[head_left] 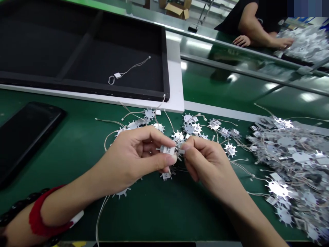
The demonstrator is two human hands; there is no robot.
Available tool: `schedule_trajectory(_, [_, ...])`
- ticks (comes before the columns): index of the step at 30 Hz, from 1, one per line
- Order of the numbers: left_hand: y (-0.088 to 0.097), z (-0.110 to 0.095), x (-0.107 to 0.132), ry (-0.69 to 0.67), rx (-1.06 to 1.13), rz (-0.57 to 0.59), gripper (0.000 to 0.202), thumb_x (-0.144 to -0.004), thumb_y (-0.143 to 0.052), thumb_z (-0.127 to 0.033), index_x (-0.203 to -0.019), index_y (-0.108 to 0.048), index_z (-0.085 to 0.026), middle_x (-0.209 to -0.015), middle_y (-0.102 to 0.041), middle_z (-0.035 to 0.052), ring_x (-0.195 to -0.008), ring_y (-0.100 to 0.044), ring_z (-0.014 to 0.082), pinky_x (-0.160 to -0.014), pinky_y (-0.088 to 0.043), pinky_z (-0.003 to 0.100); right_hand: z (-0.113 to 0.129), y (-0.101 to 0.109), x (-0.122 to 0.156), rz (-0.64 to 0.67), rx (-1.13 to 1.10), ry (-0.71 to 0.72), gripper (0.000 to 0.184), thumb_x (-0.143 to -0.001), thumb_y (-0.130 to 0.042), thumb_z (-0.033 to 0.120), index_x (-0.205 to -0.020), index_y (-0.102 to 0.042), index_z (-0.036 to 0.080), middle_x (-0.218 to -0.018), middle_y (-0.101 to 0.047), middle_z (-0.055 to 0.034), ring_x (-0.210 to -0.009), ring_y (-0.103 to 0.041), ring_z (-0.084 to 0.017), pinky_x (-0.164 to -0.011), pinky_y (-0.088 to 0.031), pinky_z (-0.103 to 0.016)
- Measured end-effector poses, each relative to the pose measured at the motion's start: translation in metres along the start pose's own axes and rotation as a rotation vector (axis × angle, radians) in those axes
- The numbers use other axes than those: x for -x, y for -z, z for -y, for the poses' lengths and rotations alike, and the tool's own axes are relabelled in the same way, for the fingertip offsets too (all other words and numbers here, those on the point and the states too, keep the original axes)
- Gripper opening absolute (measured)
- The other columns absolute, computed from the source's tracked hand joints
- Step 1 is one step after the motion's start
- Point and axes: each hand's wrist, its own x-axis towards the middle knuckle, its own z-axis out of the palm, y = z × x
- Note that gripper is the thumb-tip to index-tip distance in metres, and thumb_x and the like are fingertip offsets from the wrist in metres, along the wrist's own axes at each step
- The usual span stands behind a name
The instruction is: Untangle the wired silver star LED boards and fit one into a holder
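Observation:
Between the thumb and fingers of my left hand (144, 154) is a small metal disc with spoke-like tabs and a white printed label (167, 150). My right hand (203, 157) pinches at the disc's right edge, where a small pale tab shows; whether this belongs to the disc or to its wire is unclear. Thin white wires (102, 212) hang below my left wrist. Around and behind both hands, several similar spoked metal discs (189, 128) with labels and wires lie on the green mat (159, 212).
A large heap of wired discs (295, 161) covers the right side. A black phone (28, 137) lies at left. Behind stands a black tray (164, 68) on a white board (177, 75), a labelled wire (117, 75) inside. Across the bench, a co-worker's hand (282, 43) touches a white pile (308, 43).

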Motion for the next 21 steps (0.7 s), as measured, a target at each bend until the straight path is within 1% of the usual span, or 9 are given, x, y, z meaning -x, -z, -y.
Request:
schedule_trajectory(6, [0.001, 0.001, 0.001, 0.02, 0.027, 0.004, 0.016, -0.08, -0.078, -0.009, -0.088, -0.07, -0.02, -0.069, -0.07, -0.0064, -0.061, -0.07, 0.0073, -0.051, -0.055, 0.006, 0.002, 0.002, 0.001, -0.001, 0.042, 0.028, 0.039, -0.097, -0.05, 0.036, -0.061, -0.048, 0.02, -0.041, -0.049, 0.0068, -0.037, -0.04, -0.006, -0.039, -0.032, -0.018])
schedule_trajectory(8, [0.002, 0.0, 0.001, 0.032, 0.023, 0.005, 0.017, -0.079, -0.079, -0.009, -0.088, -0.07, -0.02, -0.07, -0.07, -0.0061, -0.062, -0.07, 0.0077, -0.054, -0.056, 0.007, 0.002, 0.005, 0.0, -0.027, 0.088, 0.065, 0.038, -0.097, -0.053, 0.038, -0.064, -0.053, 0.02, -0.046, -0.053, 0.005, -0.041, -0.045, -0.007, -0.041, -0.035, -0.02])
schedule_trajectory(9, [0.003, -0.001, 0.001, 0.029, 0.012, 0.005, 0.017, -0.079, -0.079, -0.01, -0.088, -0.07, -0.021, -0.07, -0.07, -0.006, -0.063, -0.07, 0.0082, -0.055, -0.057, 0.008, 0.001, 0.006, 0.0, -0.067, 0.121, 0.097, 0.032, -0.096, -0.056, 0.038, -0.07, -0.059, 0.02, -0.051, -0.057, 0.0039, -0.044, -0.047, -0.008, -0.043, -0.038, -0.021])
schedule_trajectory(11, [0.005, -0.001, 0.0, 0.012, -0.021, -0.004, 0.018, -0.08, -0.079, -0.011, -0.09, -0.069, -0.022, -0.073, -0.07, -0.0056, -0.064, -0.071, 0.0096, -0.058, -0.059, 0.01, -0.002, 0.011, -0.002, -0.218, 0.207, 0.198, 0.015, -0.094, -0.06, 0.034, -0.093, -0.067, 0.021, -0.072, -0.068, -0.0004, -0.058, -0.058, -0.012, -0.051, -0.047, -0.024])
schedule_trajectory(13, [0.007, -0.001, 0.0, -0.008, -0.047, -0.025, 0.026, -0.08, -0.079, -0.011, -0.098, -0.067, -0.024, -0.076, -0.069, -0.0061, -0.064, -0.071, 0.0109, -0.059, -0.059, 0.012, -0.006, 0.015, -0.003, -0.44, 0.313, 0.374, 0.023, -0.092, -0.063, 0.028, -0.115, -0.064, 0.024, -0.107, -0.07, -0.0075, -0.09, -0.067, -0.02, -0.072, -0.056, -0.034])
schedule_trajectory(15, [0.008, -0.001, -0.001, -0.012, -0.054, -0.045, 0.039, -0.079, -0.08, -0.01, -0.108, -0.063, -0.028, -0.08, -0.069, -0.0065, -0.064, -0.071, 0.0115, -0.059, -0.06, 0.013, -0.01, 0.018, -0.002, -0.624, 0.449, 0.596, 0.031, -0.09, -0.063, 0.022, -0.121, -0.063, 0.025, -0.132, -0.06, -0.0112, -0.122, -0.058, -0.029, -0.097, -0.051, -0.047])
schedule_trajectory(16, [0.008, -0.001, -0.001, -0.009, -0.055, -0.052, 0.043, -0.078, -0.081, -0.009, -0.111, -0.062, -0.029, -0.083, -0.069, -0.0063, -0.064, -0.071, 0.0113, -0.059, -0.059, 0.013, -0.012, 0.018, -0.001, -0.66, 0.529, 0.704, 0.032, -0.089, -0.064, 0.019, -0.12, -0.063, 0.027, -0.135, -0.059, -0.011, -0.129, -0.053, -0.031, -0.104, -0.046, -0.051])
schedule_trajectory(18, [0.008, 0.0, -0.002, 0.007, -0.059, -0.054, 0.042, -0.078, -0.081, -0.011, -0.111, -0.063, -0.027, -0.086, -0.069, -0.0051, -0.064, -0.07, 0.0105, -0.059, -0.059, 0.013, -0.014, 0.017, 0.001, -0.608, 0.707, 0.859, 0.034, -0.086, -0.065, 0.014, -0.116, -0.064, 0.028, -0.128, -0.064, -0.0095, -0.128, -0.055, -0.033, -0.11, -0.04, -0.055])
schedule_trajectory(21, [0.006, -0.001, -0.002, 0.054, -0.067, -0.035, 0.031, -0.079, -0.081, -0.016, -0.106, -0.068, -0.024, -0.079, -0.07, -0.0041, -0.062, -0.069, 0.0099, -0.06, -0.058, 0.013, -0.015, 0.011, 0.004, -0.467, 0.938, 0.941, 0.032, -0.083, -0.066, 0.014, -0.113, -0.065, 0.025, -0.123, -0.07, -0.0096, -0.124, -0.058, -0.033, -0.116, -0.028, -0.06])
